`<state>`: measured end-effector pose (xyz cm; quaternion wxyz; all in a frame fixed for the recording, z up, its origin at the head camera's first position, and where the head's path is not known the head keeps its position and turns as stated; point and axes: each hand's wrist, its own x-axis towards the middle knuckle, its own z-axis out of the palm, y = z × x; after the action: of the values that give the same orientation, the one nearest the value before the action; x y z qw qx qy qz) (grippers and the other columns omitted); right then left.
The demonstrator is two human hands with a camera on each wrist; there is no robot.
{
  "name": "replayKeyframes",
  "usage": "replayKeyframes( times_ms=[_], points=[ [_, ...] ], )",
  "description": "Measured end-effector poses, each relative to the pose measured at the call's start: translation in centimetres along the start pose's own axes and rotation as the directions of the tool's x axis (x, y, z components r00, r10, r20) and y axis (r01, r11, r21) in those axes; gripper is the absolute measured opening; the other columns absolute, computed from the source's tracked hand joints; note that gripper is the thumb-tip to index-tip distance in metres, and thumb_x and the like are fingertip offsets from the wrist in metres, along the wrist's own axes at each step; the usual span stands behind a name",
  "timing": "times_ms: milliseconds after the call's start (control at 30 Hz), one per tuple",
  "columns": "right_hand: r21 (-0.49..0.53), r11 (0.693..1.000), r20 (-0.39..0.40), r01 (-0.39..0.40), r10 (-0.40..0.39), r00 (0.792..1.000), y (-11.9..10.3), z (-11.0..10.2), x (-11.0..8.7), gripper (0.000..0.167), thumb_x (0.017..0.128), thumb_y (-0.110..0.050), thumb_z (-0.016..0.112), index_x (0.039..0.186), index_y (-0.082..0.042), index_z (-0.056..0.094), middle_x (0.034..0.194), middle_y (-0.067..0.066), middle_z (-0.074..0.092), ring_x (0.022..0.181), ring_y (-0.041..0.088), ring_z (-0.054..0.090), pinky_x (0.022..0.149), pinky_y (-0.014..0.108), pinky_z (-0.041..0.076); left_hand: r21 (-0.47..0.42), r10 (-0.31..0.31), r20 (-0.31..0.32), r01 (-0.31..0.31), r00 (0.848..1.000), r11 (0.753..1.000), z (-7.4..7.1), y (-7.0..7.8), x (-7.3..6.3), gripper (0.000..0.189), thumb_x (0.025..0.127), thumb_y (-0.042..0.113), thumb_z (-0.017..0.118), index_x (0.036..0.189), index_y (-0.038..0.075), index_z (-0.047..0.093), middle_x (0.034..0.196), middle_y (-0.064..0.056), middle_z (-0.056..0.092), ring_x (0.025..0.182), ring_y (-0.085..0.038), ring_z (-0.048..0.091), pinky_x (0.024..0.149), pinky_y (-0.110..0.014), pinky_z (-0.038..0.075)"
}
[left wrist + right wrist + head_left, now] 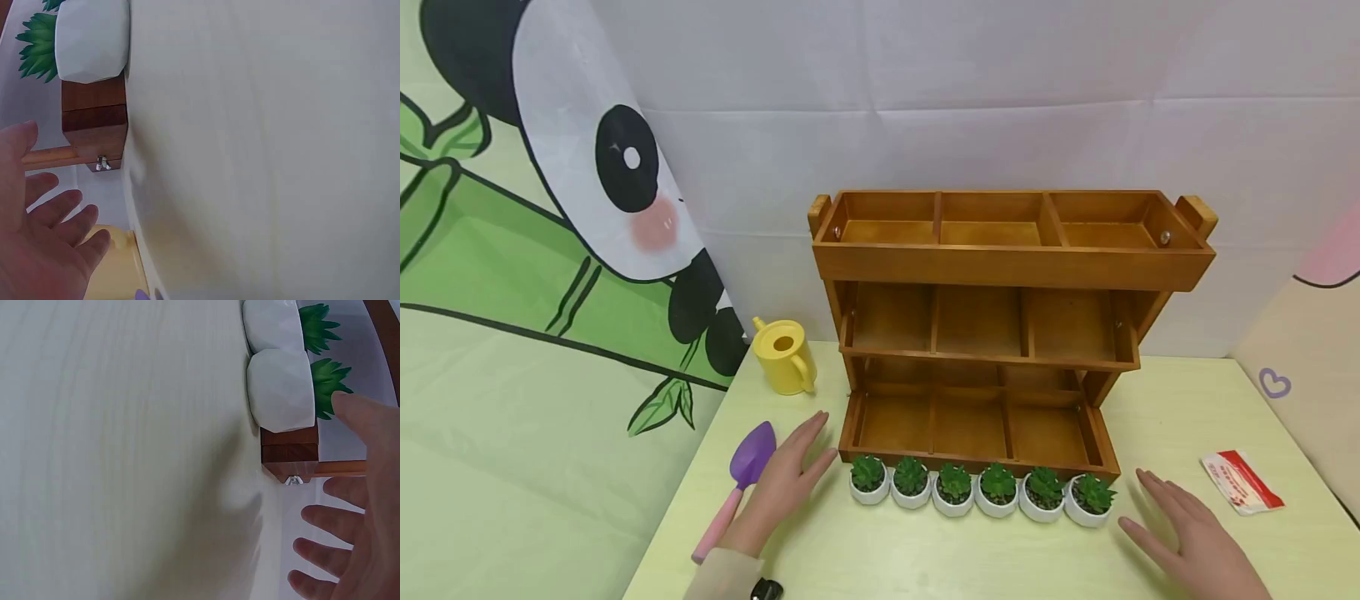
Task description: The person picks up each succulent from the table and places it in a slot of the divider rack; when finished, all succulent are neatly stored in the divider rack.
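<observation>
My left hand [785, 485] is held with fingers extended between the purple trowel [752, 454] and the left end of a row of small succulents in white pots [953, 493]. In the left wrist view its fingers are spread apart, holding nothing. On the other side, my right hand [1193, 537] also has its fingers spread, just right of the last potted succulent [1088, 502]. Behind the row stands a brown wooden three-tier shelf [1011, 265], each tier divided into compartments. The pots line up along the front of its bottom tier [977, 463].
A yellow watering can [786, 358] stands left of the shelf. The trowel's pink handle points toward the front left edge of the table [1000, 567]. At the right lies a red and white packet [1242, 482]. White cloth [1000, 108] hangs behind, and a panda-print cloth [587, 192] at left.
</observation>
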<state>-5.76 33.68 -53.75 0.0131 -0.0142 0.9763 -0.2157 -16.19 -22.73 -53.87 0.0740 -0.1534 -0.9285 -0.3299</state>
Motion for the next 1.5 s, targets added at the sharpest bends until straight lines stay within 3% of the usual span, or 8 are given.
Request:
replayKeyframes(
  times_ms=[233,467,633,1000,1267,1500],
  points=[
    [0.031,0.999,0.006,-0.03,0.03,1.0,-0.6,0.8,-0.4,0.091,0.097,-0.065,0.062,0.157,-0.001,0.041,0.149,0.035,0.045,0.132,0.058,0.041,0.098,0.081,0.038,-0.078,-0.009,-0.021,0.007,1.0,0.997,0.9,-0.4,0.4,0.059,0.107,0.033,0.064,0.158,0.009,0.047,0.159,-0.01,0.047,0.146,-0.036,0.043,0.119,-0.057,0.036],
    [0.067,0.998,-0.004,-0.022,0.022,1.0,-1.3,2.0,-0.3,0.085,0.096,-0.063,0.067,0.148,0.003,0.052,0.144,0.034,0.051,0.13,0.057,0.045,0.098,0.078,0.04,-0.152,-0.066,0.024,0.069,0.997,0.986,1.4,-0.5,0.9,0.06,0.107,0.033,0.064,0.159,0.011,0.046,0.159,-0.011,0.047,0.147,-0.035,0.042,0.12,-0.055,0.035],
    [0.093,0.995,0.006,-0.024,0.024,1.0,-2.0,2.3,0.0,0.086,0.095,-0.062,0.068,0.146,0.005,0.053,0.143,0.035,0.053,0.129,0.058,0.047,0.099,0.077,0.041,-0.205,-0.098,0.037,0.103,0.995,0.973,1.8,-0.6,1.1,0.061,0.106,0.034,0.065,0.159,0.009,0.046,0.158,-0.012,0.049,0.144,-0.035,0.047,0.117,-0.053,0.041],
    [0.145,0.989,-0.051,-0.007,0.015,0.999,-2.9,3.1,0.4,0.088,0.09,-0.06,0.076,0.141,0.008,0.055,0.136,0.034,0.059,0.123,0.055,0.055,0.097,0.07,0.048,-0.371,-0.166,0.042,0.17,0.985,0.913,2.3,-0.4,1.8,0.06,0.105,0.026,0.067,0.157,0.004,0.047,0.154,-0.013,0.052,0.138,-0.032,0.054,0.112,-0.044,0.047],
    [0.17,0.985,-0.033,-0.032,0.038,0.999,-3.3,3.1,0.9,0.09,0.091,-0.062,0.074,0.142,0.01,0.053,0.136,0.034,0.058,0.116,0.05,0.062,0.096,0.069,0.05,-0.494,-0.159,0.022,0.149,0.987,0.856,2.8,0.2,2.6,0.055,0.101,0.012,0.071,0.151,-0.002,0.052,0.147,-0.019,0.058,0.131,-0.038,0.059,0.104,-0.042,0.054],
    [0.201,0.974,0.059,-0.105,0.095,0.994,-3.4,2.8,1.4,0.096,0.093,-0.064,0.071,0.148,0.011,0.045,0.143,0.037,0.052,0.119,0.052,0.061,0.099,0.069,0.048,-0.539,-0.148,-0.005,0.122,0.989,0.834,3.9,0.3,3.1,0.052,0.097,0.003,0.074,0.147,-0.001,0.057,0.144,-0.023,0.06,0.129,-0.042,0.059,0.101,-0.041,0.056]
  ],
)
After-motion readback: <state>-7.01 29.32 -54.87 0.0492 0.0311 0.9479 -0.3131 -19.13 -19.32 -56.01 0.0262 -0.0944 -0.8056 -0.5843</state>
